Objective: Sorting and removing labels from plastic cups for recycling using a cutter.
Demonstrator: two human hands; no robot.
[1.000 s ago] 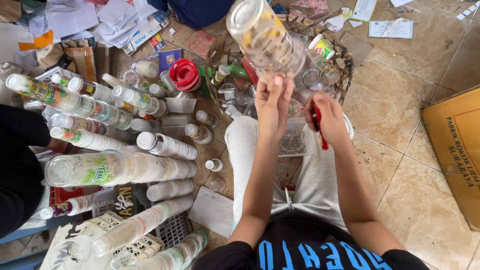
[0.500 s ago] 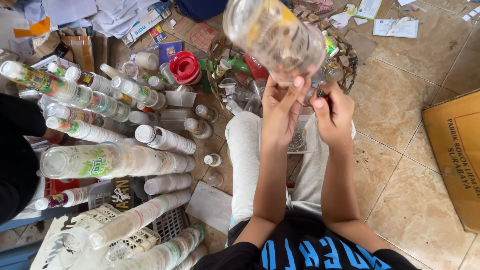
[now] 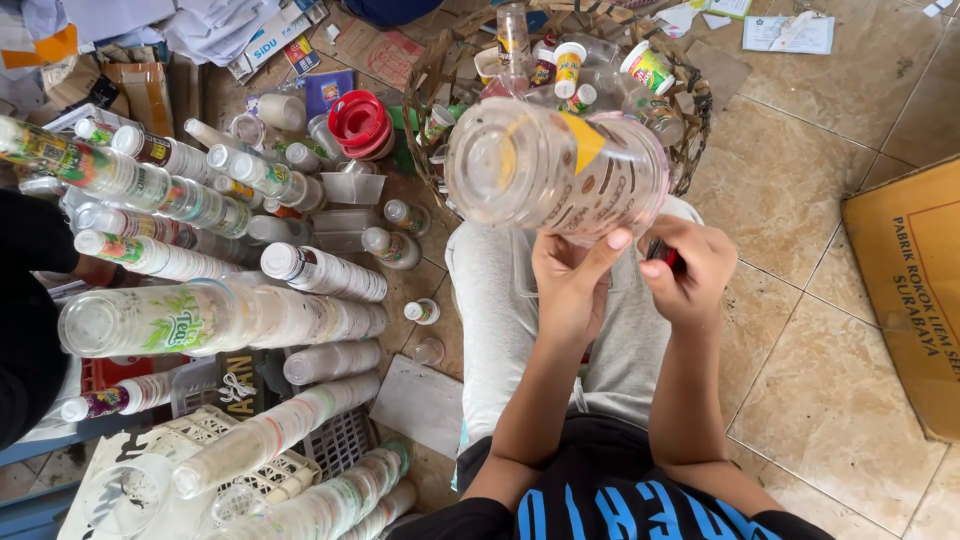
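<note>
I hold a clear plastic cup (image 3: 555, 165) with a printed yellow and brown label upside down in front of me, its base toward the camera. My left hand (image 3: 572, 280) grips its rim from below. My right hand (image 3: 690, 268) is closed around a small red-handled tool, pressed against the cup's rim on the right. Behind the cup stands a woven basket (image 3: 695, 120) holding several loose cups and small bottles.
Long stacks of nested plastic cups (image 3: 230, 315) lie on the floor at my left, over white plastic crates (image 3: 335, 440). Red lids (image 3: 357, 118), papers and cardboard lie beyond. A cardboard box (image 3: 915, 290) sits at the right on the tiled floor. A dark sleeve (image 3: 25, 310) is at far left.
The cup came down from overhead toward my lap. My right hand, apart from it a second ago, has closed in against the rim beside my left hand.
</note>
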